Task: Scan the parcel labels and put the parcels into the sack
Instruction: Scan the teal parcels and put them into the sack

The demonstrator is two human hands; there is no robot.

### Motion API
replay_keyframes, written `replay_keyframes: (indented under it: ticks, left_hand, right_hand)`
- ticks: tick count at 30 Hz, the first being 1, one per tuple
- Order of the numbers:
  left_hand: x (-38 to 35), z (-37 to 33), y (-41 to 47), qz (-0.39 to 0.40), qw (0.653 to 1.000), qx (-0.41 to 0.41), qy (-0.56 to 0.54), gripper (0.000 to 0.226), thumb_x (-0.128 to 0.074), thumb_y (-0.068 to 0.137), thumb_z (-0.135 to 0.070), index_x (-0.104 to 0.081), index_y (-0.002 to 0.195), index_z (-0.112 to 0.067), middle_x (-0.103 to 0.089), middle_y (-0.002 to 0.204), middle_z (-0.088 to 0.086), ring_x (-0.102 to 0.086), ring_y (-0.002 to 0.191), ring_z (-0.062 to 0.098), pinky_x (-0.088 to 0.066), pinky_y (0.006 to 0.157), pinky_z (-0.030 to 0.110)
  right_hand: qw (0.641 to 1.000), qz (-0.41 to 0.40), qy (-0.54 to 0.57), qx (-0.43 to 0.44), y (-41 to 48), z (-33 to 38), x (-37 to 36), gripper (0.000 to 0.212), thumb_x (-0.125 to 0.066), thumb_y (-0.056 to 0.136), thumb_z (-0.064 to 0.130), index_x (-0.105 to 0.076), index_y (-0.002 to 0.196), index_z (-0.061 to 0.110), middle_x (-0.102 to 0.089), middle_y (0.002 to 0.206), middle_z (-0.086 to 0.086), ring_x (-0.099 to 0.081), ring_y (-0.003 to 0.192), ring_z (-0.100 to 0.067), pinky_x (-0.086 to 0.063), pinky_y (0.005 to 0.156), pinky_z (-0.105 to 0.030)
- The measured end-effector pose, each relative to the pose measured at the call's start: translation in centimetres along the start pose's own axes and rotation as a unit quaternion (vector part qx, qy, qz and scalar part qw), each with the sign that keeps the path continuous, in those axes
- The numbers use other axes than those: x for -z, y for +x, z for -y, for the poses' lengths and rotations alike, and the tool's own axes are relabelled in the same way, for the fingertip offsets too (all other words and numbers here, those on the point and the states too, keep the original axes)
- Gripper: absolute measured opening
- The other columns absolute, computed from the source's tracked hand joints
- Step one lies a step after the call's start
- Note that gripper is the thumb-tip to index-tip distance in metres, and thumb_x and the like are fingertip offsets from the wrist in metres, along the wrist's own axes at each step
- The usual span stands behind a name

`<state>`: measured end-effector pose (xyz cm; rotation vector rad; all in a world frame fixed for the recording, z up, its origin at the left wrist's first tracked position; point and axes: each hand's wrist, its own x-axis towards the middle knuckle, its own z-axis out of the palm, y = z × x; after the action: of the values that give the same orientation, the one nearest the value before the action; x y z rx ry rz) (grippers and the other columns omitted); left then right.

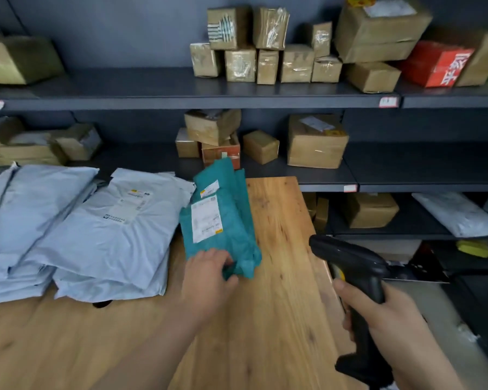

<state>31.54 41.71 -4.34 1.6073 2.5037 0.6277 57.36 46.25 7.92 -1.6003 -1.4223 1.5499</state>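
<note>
Nearest the camera, the right hand (389, 319) is wrapped around the handle of a black scanner (352, 266). The fingers are curled tight on the grip and the thumb lies along its left side. The scanner stands upright over the right edge of the wooden table (265, 333), with its head tipped forward and to the left. A small yellow patch shows below the head.

A little further in, the left hand (206, 274) reaches onto the table and holds the near end of a green parcel (231, 220). Its fingers are bent over the top of the soft bag and the thumb is tucked against the bag's lower edge. The green parcel lies flat on the table just left of the middle, with its long side running away from the person. A white label (206, 218) faces up on its left half, and a smaller sticker sits just beyond that. The print is too blurred to read.

To the left, touching the green parcel's far corner, several pale parcels (96, 229) are piled in overlapping stacks that cover the left side of the table. The top one shows a label face up.

Behind the table run dark shelves (181, 91). Brown boxes (316, 142) stand on the middle level, and many more are stacked on the upper one. A red box (434, 66) sits at the far right of the upper shelf.
</note>
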Motion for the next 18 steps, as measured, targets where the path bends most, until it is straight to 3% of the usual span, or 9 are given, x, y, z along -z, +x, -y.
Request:
replay_keyframes:
  ticks: [3, 5, 8, 10, 11, 13, 14, 16, 18]
  left_hand:
    - [-0.2, -0.9, -4.6, 0.074, 0.996, -0.034, -0.034, 0.054, -0.06, 0.066, -0.075, -0.064, 0.105, -0.037, -0.054, 0.107, -0.022, -0.045, 0.106, 0.002, -0.031, 0.085, 0.018]
    - [-0.7, -0.3, -5.2, 0.001, 0.989, 0.093, -0.112, 0.066, -0.069, 0.066, -0.068, -0.058, 0.122, -0.034, -0.047, 0.127, -0.015, -0.04, 0.121, 0.01, -0.034, 0.098, 0.023]
    - [-1.2, 1.3, -3.5, -0.06, 0.878, 0.386, -0.279, 0.104, -0.083, 0.067, -0.041, -0.025, 0.148, -0.01, -0.024, 0.151, 0.015, -0.026, 0.137, 0.033, -0.026, 0.11, 0.043]
    - [-1.1, 1.8, -2.6, -0.058, 0.81, 0.493, -0.312, 0.116, -0.085, 0.065, -0.039, -0.013, 0.15, -0.006, -0.016, 0.153, 0.019, -0.022, 0.138, 0.037, -0.026, 0.11, 0.049]
    - [-1.2, 2.0, -2.5, -0.067, 0.799, 0.517, -0.301, 0.115, -0.085, 0.065, -0.04, -0.013, 0.149, -0.007, -0.015, 0.154, 0.017, -0.021, 0.139, 0.036, -0.025, 0.11, 0.05]
    - [-1.2, 2.6, -2.7, -0.075, 0.822, 0.505, -0.252, 0.105, -0.08, 0.071, -0.041, -0.017, 0.149, -0.011, -0.015, 0.156, 0.01, -0.018, 0.141, 0.033, -0.02, 0.113, 0.051]
    - [-1.4, 3.3, -3.0, -0.055, 0.867, 0.456, -0.195, 0.098, -0.076, 0.074, -0.043, -0.019, 0.15, -0.015, -0.015, 0.158, 0.007, -0.016, 0.144, 0.03, -0.017, 0.115, 0.05]
    - [-1.8, 4.9, -3.3, 0.067, 0.95, 0.298, -0.064, 0.092, -0.067, 0.077, -0.052, -0.019, 0.151, -0.026, -0.013, 0.16, -0.002, -0.008, 0.147, 0.024, -0.01, 0.116, 0.049]
    - [-1.7, 6.3, -3.0, 0.2, 0.957, 0.211, 0.006, 0.101, -0.066, 0.07, -0.063, -0.017, 0.151, -0.028, -0.016, 0.159, -0.004, -0.014, 0.147, 0.021, -0.017, 0.117, 0.047]
  right_hand:
    - [0.999, -0.016, -0.034, -0.008, -0.7, -0.3, -0.3, 0.033, -0.074, 0.081, 0.027, -0.06, 0.075, -0.002, -0.059, 0.05, -0.014, -0.052, 0.043, -0.023, -0.044, 0.052, -0.033]
    - [0.998, -0.028, -0.054, -0.012, -1.1, -0.6, -0.5, 0.032, -0.075, 0.081, 0.027, -0.06, 0.077, -0.002, -0.059, 0.048, -0.012, -0.051, 0.042, -0.021, -0.044, 0.05, -0.031]
    - [0.996, -0.036, -0.082, -0.016, -1.6, -1.2, -0.9, 0.031, -0.074, 0.081, 0.03, -0.062, 0.076, 0.002, -0.059, 0.047, -0.009, -0.052, 0.042, -0.019, -0.045, 0.049, -0.03]
    - [0.995, -0.033, -0.098, -0.016, -1.9, -1.5, -1.4, 0.029, -0.074, 0.081, 0.031, -0.063, 0.076, 0.005, -0.061, 0.049, -0.009, -0.054, 0.044, -0.02, -0.047, 0.052, -0.032]
    - [0.994, -0.03, -0.101, -0.016, -2.0, -1.7, -1.6, 0.029, -0.074, 0.081, 0.031, -0.063, 0.076, 0.005, -0.061, 0.049, -0.009, -0.054, 0.045, -0.02, -0.047, 0.053, -0.033]
    - [0.994, -0.024, -0.11, -0.013, -2.2, -1.8, -1.8, 0.028, -0.073, 0.082, 0.03, -0.062, 0.078, 0.005, -0.061, 0.05, -0.009, -0.054, 0.045, -0.02, -0.047, 0.052, -0.032]
    - [0.993, -0.02, -0.116, -0.01, -2.4, -1.9, -2.0, 0.028, -0.072, 0.082, 0.031, -0.062, 0.078, 0.005, -0.061, 0.05, -0.009, -0.054, 0.045, -0.019, -0.046, 0.051, -0.031]
    - [0.992, -0.014, -0.125, -0.001, -2.7, -2.0, -2.0, 0.027, -0.072, 0.082, 0.03, -0.061, 0.078, 0.007, -0.06, 0.05, -0.008, -0.053, 0.043, -0.017, -0.045, 0.048, -0.028]
    - [0.99, -0.015, -0.137, 0.006, -2.8, -2.2, -1.9, 0.026, -0.072, 0.083, 0.031, -0.061, 0.078, 0.008, -0.061, 0.051, -0.008, -0.053, 0.042, -0.016, -0.045, 0.048, -0.028]
